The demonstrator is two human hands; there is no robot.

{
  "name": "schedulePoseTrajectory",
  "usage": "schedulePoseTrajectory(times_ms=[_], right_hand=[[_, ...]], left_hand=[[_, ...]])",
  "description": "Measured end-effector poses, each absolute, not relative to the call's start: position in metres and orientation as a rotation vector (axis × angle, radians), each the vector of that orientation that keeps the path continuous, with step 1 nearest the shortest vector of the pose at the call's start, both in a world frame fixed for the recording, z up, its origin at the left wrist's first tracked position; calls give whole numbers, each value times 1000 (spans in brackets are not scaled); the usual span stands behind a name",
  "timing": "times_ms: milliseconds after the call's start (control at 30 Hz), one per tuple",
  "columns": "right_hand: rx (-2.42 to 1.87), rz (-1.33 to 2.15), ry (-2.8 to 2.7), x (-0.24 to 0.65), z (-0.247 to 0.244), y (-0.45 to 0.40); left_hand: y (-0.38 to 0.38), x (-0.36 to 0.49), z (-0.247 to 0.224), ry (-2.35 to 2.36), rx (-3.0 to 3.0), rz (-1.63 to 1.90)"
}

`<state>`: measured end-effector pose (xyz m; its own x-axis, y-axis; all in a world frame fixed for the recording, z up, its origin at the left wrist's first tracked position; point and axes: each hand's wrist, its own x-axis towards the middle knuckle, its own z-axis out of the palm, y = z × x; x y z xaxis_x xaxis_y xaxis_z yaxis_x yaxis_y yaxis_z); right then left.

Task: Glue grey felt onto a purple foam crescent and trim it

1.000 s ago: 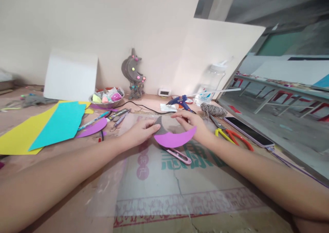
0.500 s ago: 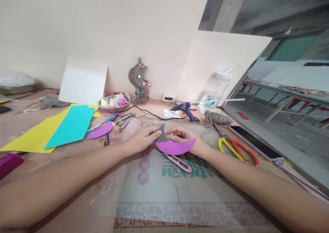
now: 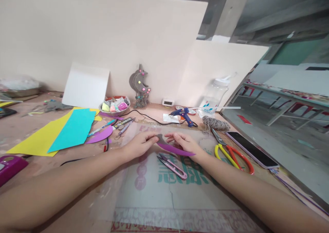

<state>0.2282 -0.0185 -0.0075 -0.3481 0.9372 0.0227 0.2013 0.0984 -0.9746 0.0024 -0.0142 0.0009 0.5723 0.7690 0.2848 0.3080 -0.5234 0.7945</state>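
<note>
My left hand (image 3: 144, 144) pinches the left tip of a grey curved piece (image 3: 161, 139), which lies against a purple crescent sheet (image 3: 176, 149). The purple sheet is tilted nearly edge-on. Behind it, my right hand (image 3: 183, 142) has its fingers bent near the right part of the pieces; whether its fingertips grip them is hidden. Pink thread snips (image 3: 174, 167) lie below the pieces on the clear plastic-covered mat (image 3: 144, 205).
Scissors (image 3: 232, 154), a phone (image 3: 252, 150) and twine (image 3: 215, 124) lie right. A glue gun (image 3: 185, 114), bottle (image 3: 213, 97) and bowl (image 3: 114, 106) stand behind. Yellow (image 3: 33, 140) and cyan (image 3: 72, 130) sheets lie left, near a purple offcut (image 3: 101, 135). A grey moon ornament (image 3: 140, 82) leans on the board.
The purple and grey pieces have tilted from facing the camera to nearly edge-on, uncovering the snips. The view has shifted slightly.
</note>
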Motion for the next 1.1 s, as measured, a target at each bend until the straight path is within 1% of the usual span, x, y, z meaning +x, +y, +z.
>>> schedulePoseTrajectory(times_ms=[133, 300, 367, 500, 633, 833, 1100], right_hand=[[-1147, 1328, -1743, 225, 0, -26], [-1132, 1591, -1615, 221, 7, -35], [-1134, 1622, -1588, 219, 8, -38], [-1103, 1592, -1535, 213, 7, -44], [-1032, 1506, -1567, 209, 4, -47], [-1132, 1391, -1637, 206, 4, -48], [-1206, 1362, -1759, 205, 6, -50]], left_hand=[[-19, 2, 3, 754, 2075, 895], [-24, 2, 0, 705, 1945, 907], [-21, 4, -2, 761, 1825, 944], [-11, 7, -6, 883, 1595, 896], [-5, 6, -5, 899, 1601, 850], [-13, 3, 2, 868, 1773, 858], [-12, 5, -2, 918, 1722, 897]])
